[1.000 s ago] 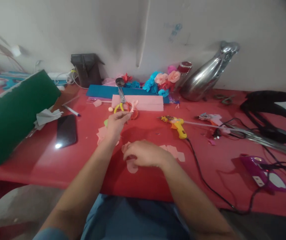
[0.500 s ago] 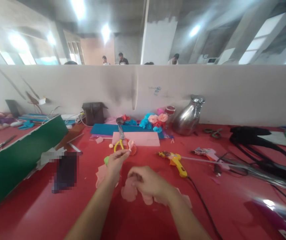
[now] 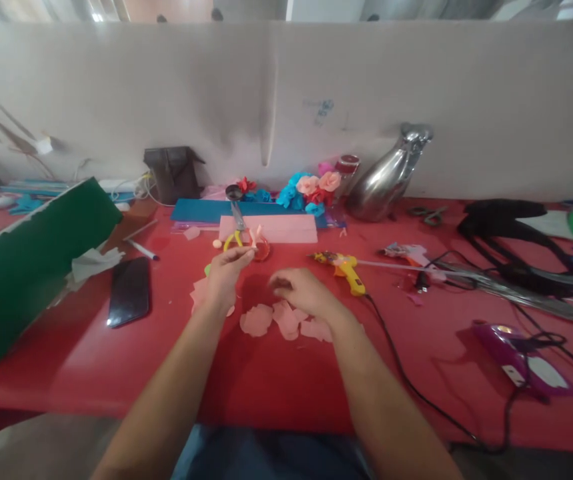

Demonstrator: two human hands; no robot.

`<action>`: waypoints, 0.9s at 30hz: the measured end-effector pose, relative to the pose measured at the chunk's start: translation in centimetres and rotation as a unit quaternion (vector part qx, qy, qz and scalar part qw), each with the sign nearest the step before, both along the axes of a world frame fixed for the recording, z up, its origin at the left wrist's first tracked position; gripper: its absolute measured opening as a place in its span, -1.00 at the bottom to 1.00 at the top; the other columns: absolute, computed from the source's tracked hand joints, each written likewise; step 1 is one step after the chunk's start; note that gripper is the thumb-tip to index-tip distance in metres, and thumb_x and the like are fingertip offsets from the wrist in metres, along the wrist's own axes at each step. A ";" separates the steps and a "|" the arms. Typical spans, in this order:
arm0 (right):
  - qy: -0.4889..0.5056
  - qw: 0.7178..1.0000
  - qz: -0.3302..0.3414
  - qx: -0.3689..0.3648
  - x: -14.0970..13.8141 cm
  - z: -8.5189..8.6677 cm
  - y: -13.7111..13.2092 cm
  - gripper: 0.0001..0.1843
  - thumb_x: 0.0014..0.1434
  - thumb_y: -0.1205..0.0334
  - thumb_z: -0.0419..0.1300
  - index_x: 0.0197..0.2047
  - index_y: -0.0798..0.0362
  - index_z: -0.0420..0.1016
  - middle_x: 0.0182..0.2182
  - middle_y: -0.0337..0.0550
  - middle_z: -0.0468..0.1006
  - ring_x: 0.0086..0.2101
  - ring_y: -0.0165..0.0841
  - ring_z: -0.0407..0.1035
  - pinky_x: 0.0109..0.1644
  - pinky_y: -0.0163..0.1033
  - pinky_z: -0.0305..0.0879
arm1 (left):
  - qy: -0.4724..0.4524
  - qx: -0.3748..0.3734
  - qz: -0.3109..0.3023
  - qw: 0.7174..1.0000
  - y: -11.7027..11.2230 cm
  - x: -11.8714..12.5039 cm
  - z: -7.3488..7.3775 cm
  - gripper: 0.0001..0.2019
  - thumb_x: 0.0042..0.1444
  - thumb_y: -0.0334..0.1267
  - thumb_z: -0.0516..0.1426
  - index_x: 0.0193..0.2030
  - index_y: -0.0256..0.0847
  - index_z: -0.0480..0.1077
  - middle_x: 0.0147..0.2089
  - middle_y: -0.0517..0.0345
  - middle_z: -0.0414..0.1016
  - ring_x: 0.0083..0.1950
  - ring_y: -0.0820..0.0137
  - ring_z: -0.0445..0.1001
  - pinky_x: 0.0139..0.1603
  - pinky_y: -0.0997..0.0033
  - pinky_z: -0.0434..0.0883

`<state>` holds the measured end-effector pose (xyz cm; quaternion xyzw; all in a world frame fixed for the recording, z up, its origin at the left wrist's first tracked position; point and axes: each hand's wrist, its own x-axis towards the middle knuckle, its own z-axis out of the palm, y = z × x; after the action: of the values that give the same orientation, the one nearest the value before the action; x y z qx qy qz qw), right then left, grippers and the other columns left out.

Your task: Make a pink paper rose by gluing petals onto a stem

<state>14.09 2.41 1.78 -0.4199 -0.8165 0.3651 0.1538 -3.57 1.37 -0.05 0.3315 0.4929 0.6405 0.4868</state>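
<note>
Piece-picking step, by my read.
My left hand (image 3: 229, 275) pinches a pink paper twist (image 3: 257, 235) over mid-desk; right hand (image 3: 303, 290) hovers by pink paper cut-outs (image 3: 256, 321) toward the desk's (image 3: 271, 393) near edge, fingers curled, can't tell if gripping. Next likely needs one cut-out pinched singly.

2 hands (image 3: 223, 277) (image 3: 303, 292), 2 glue guns (image 3: 349, 272) (image 3: 416, 255) (1 yellow), 1 phone (image 3: 129, 291), 1 jug (image 3: 383, 180).

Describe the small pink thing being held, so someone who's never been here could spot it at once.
Start at the long red table and find the left hand above it. A small pale pink piece sticks up from that hand's pinch. Unlike the flat pink cutouts lying nearby, it is held upright.
</note>
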 end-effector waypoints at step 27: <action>0.186 0.969 -0.143 -0.080 0.8 1.5 0.3 -0.85 -0.03 0.21 0.21 -0.38 0.10 0.45 -0.46 -0.21 0.51 -0.42 -0.40 0.38 -0.31 -0.27 0.29 | -0.034 -0.026 -0.124 0.991 -1.3 1.7 1.5 -0.80 -0.18 -0.19 0.27 -0.42 -0.22 0.41 -0.48 0.27 0.30 -0.58 0.63 0.09 -0.53 0.53 0.07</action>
<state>14.92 2.66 3.28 -0.4680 -0.6728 0.4756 0.3194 -1.87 0.03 1.43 0.3549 0.4478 0.5732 0.5874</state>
